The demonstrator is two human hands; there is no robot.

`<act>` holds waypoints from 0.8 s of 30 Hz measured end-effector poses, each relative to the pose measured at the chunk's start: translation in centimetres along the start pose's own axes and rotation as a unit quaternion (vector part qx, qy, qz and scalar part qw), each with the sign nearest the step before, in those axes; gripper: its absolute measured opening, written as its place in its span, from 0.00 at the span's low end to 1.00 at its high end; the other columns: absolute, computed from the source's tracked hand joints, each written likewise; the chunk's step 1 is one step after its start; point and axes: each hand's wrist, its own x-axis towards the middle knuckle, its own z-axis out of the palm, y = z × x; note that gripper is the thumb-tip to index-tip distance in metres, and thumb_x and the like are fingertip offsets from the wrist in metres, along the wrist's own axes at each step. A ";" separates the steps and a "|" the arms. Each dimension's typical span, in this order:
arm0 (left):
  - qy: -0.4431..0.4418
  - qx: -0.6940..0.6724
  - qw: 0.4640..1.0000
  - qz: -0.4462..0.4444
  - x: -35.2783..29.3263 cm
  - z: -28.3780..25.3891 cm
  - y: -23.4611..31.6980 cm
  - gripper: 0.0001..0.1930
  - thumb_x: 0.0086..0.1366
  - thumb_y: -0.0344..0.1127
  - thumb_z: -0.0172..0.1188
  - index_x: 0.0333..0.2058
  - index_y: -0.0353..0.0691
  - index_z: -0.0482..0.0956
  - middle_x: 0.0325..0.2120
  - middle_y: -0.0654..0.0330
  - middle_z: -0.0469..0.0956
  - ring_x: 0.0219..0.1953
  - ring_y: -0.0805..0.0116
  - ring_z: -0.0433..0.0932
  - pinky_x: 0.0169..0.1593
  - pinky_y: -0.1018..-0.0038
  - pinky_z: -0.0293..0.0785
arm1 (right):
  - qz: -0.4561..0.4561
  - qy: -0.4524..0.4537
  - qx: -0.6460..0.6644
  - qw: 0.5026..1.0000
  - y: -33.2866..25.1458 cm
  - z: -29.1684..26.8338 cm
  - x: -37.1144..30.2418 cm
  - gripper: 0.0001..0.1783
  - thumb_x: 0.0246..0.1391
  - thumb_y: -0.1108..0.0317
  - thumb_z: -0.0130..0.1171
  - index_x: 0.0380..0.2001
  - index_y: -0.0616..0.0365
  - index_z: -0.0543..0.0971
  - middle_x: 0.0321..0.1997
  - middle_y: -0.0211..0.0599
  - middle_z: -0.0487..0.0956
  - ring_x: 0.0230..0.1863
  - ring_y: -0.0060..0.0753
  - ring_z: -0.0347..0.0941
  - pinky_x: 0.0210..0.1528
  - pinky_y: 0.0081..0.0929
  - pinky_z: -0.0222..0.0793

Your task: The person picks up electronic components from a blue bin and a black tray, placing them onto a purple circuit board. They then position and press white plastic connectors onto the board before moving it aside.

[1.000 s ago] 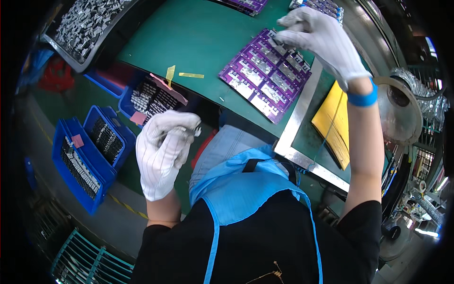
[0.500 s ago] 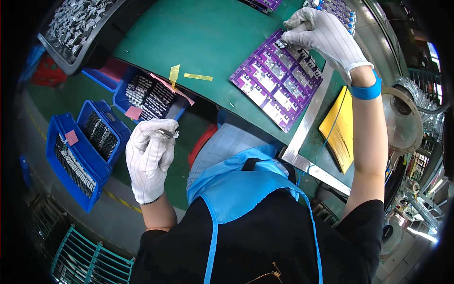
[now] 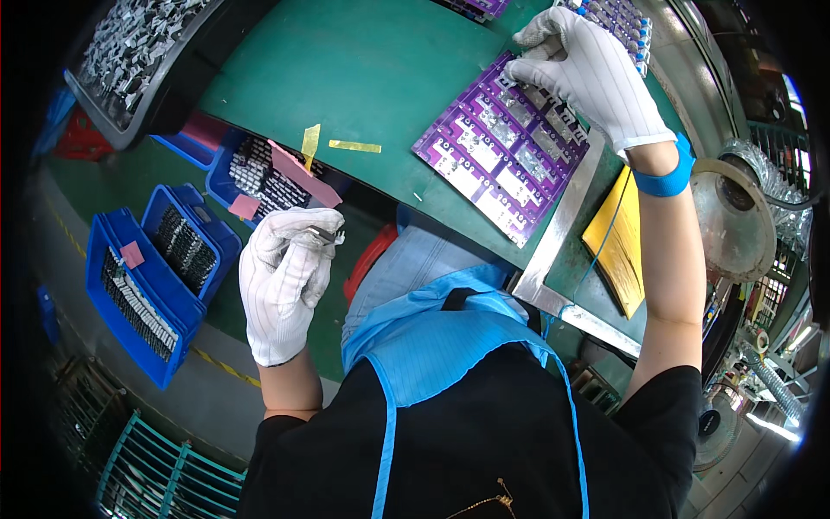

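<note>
My left hand (image 3: pixel 284 281), in a white glove, is held below the table edge with its fingers closed on a few small dark components (image 3: pixel 325 233). It hovers near a blue bin of dark parts (image 3: pixel 259 173). My right hand (image 3: pixel 588 69), also gloved, with a blue wrist strap (image 3: pixel 664 180), rests its fingertips on the far end of a purple circuit board panel (image 3: pixel 493 151) lying on the green table (image 3: pixel 363 78). Whether it pinches a part there is hidden.
Two more blue bins of parts (image 3: pixel 143 268) stand at lower left. A grey tray of metal pieces (image 3: pixel 143 39) sits at upper left. Yellow tape strips (image 3: pixel 333 145) lie on the table, a metal frame (image 3: pixel 562 233) and yellow sheets (image 3: pixel 618 242) at right.
My left hand dropped down and left toward the blue bins, then rose a little nearer the table edge. My right hand stayed at the far end of the purple board.
</note>
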 end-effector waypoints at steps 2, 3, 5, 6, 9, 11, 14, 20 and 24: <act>-0.001 0.021 1.000 0.004 0.2 0.7 0.5 0.14 0.68 0.36 0.56 0.42 0.28 0.77 0.28 0.56 0.79 0.15 0.85 0.60 0.20 0.87 0.53 | -0.001 0.008 -0.008 1.000 0.4 0.2 -0.1 0.20 0.44 0.62 0.71 0.37 0.64 0.79 0.33 0.43 0.81 0.35 0.32 0.78 0.40 0.26 0.73; -0.001 0.040 0.999 0.007 0.3 1.1 0.8 0.15 0.68 0.38 0.57 0.42 0.28 0.77 0.29 0.57 0.79 0.15 0.85 0.62 0.20 0.87 0.54 | -0.002 0.009 0.013 1.000 0.4 0.3 -0.3 0.20 0.45 0.63 0.71 0.38 0.64 0.79 0.32 0.42 0.80 0.34 0.29 0.77 0.40 0.25 0.73; -0.006 0.053 0.998 0.016 0.7 2.6 1.8 0.16 0.68 0.39 0.58 0.42 0.28 0.78 0.29 0.57 0.80 0.17 0.84 0.65 0.22 0.87 0.57 | -0.004 0.010 0.034 0.999 0.5 0.3 -0.7 0.19 0.46 0.64 0.71 0.38 0.64 0.79 0.31 0.40 0.80 0.34 0.26 0.77 0.39 0.24 0.73; -0.008 0.064 0.998 0.026 1.0 3.5 2.2 0.17 0.68 0.41 0.58 0.42 0.28 0.78 0.30 0.57 0.80 0.19 0.84 0.68 0.24 0.87 0.61 | 0.001 0.062 0.039 0.997 0.4 0.0 -1.1 0.19 0.50 0.62 0.69 0.41 0.63 0.79 0.33 0.37 0.80 0.34 0.24 0.76 0.39 0.21 0.71; -0.047 0.160 0.982 0.086 3.1 5.2 2.9 0.13 0.66 0.39 0.60 0.40 0.33 0.81 0.32 0.59 0.81 0.25 0.76 0.75 0.29 0.81 0.71 | 0.010 0.178 0.096 0.979 0.0 -1.4 -3.7 0.18 0.61 0.60 0.61 0.47 0.62 0.80 0.36 0.30 0.80 0.31 0.17 0.71 0.37 0.15 0.66; -0.074 0.286 0.945 0.142 4.0 6.7 3.5 0.09 0.66 0.35 0.58 0.39 0.37 0.82 0.34 0.60 0.81 0.27 0.72 0.77 0.32 0.77 0.73 | -0.004 0.116 0.225 0.967 -0.5 -0.5 -5.5 0.18 0.63 0.60 0.58 0.48 0.62 0.80 0.37 0.29 0.80 0.31 0.14 0.71 0.36 0.13 0.66; -0.085 0.322 0.916 0.224 5.2 8.5 3.3 0.09 0.62 0.29 0.59 0.40 0.39 0.82 0.36 0.60 0.81 0.30 0.67 0.80 0.31 0.74 0.74 | 0.012 0.060 0.266 0.962 -2.8 0.4 -7.9 0.16 0.66 0.63 0.53 0.49 0.62 0.80 0.45 0.32 0.81 0.32 0.15 0.72 0.38 0.14 0.68; -0.076 0.387 0.845 0.360 6.8 10.0 1.7 0.10 0.58 0.27 0.62 0.41 0.39 0.82 0.36 0.60 0.81 0.32 0.65 0.80 0.33 0.72 0.76 | -0.085 0.044 0.242 0.966 -2.4 1.7 -8.1 0.17 0.66 0.66 0.53 0.53 0.64 0.78 0.51 0.35 0.80 0.41 0.19 0.75 0.44 0.17 0.72; -0.080 0.335 0.891 0.297 6.7 10.8 2.4 0.10 0.66 0.32 0.58 0.42 0.36 0.82 0.29 0.63 0.79 0.24 0.74 0.74 0.27 0.78 0.68 | -0.066 0.042 0.237 0.968 -1.3 2.3 -7.8 0.14 0.62 0.73 0.58 0.49 0.65 0.78 0.47 0.34 0.80 0.46 0.23 0.76 0.51 0.20 0.71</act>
